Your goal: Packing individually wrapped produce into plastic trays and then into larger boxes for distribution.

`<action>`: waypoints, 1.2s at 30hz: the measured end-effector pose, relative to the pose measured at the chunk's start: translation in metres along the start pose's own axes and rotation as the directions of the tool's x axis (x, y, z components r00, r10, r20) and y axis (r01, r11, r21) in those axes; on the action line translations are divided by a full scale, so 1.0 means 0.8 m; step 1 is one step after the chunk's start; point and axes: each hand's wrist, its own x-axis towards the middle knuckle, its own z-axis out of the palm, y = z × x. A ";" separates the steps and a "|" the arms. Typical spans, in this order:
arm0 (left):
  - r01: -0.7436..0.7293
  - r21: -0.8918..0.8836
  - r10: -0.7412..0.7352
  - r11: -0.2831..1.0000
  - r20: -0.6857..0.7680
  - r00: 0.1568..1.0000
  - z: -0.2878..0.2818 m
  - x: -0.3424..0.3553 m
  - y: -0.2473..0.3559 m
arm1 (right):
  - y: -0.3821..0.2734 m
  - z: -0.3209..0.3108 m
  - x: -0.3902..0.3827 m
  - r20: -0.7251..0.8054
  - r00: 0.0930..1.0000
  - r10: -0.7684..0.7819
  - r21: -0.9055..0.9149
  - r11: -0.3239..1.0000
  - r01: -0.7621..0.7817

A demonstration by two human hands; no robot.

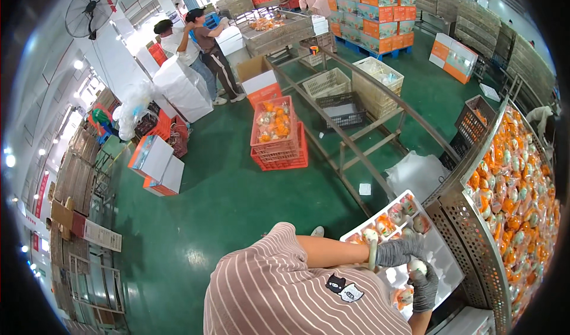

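My left hand (399, 251), in a grey glove with a green bangle at the wrist, reaches over a white compartmented tray (442, 268), its fingers curled; what they hold, if anything, is hidden. Just below, my gloved right hand (424, 289) grips a pale egg-shaped item (416, 268). Wrapped orange-and-white items (386, 224) sit in several of the tray's compartments. A large perforated metal bin (486, 269) heaped with similar wrapped items (512, 192) stands just right of the tray.
A metal frame (373, 176) runs away ahead. Stacked red crates (278, 155) stand beside it, white-and-orange cartons (160, 164) at left. Three people (211, 52) work at the back near a sorting table (275, 41). Stacked cartons (379, 29) stand on a blue pallet behind.
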 end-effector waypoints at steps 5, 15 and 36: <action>0.264 0.112 -0.282 0.958 0.205 0.937 -0.022 -0.031 0.079 | 0.050 0.015 0.001 -0.124 0.965 0.233 0.435 0.886 -0.158; 0.317 -0.263 -0.307 0.911 0.080 0.948 0.014 -0.060 0.036 | 0.025 0.023 -0.034 -0.069 0.998 -0.007 -0.221 0.975 -0.009; 0.019 0.794 -0.299 0.607 0.207 0.931 0.005 0.014 -0.017 | 0.056 -0.040 0.084 -0.125 0.925 -0.359 -0.983 0.168 -0.068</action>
